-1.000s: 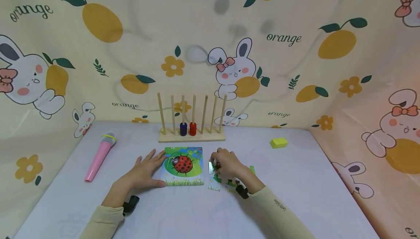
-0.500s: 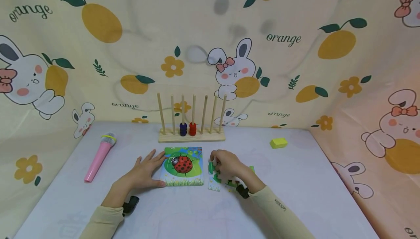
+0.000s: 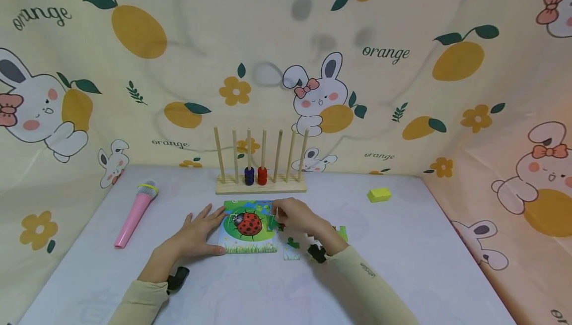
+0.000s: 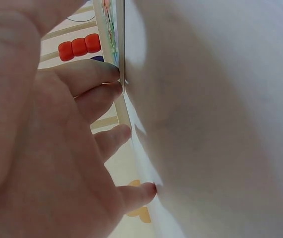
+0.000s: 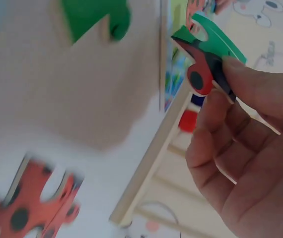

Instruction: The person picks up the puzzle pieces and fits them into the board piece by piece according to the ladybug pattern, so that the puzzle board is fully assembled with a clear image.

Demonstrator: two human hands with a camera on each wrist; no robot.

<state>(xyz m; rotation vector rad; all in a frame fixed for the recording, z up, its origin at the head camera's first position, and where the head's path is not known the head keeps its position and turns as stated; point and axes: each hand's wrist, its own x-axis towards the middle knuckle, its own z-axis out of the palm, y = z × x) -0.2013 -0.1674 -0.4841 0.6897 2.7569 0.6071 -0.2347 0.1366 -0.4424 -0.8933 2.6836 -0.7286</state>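
A square ladybug puzzle board (image 3: 248, 226) lies in the middle of the table, with blue sky and grass printed round the bug. My left hand (image 3: 195, 234) rests at its left edge, fingers spread and fingertips touching the side. In the left wrist view, two fingertips meet the thin edge of the board (image 4: 120, 44). Between thumb and fingers, my right hand (image 3: 297, 216) pinches a green, red and black jigsaw piece (image 5: 210, 58), held close over the board's right edge. Loose pieces lie right of the board, including a red spotted jigsaw piece (image 5: 22, 210) and a green one (image 5: 94, 15).
Behind the board stands a wooden peg rack (image 3: 261, 187) with dark blue and red beads on two pegs. A pink toy microphone (image 3: 135, 216) lies at the left, a yellow block (image 3: 379, 195) at the back right. A printed cloth hangs behind the table.
My right hand has picked up a jigsaw piece from the loose ones and moved left with it to the board's right edge. My left hand has stayed in place.
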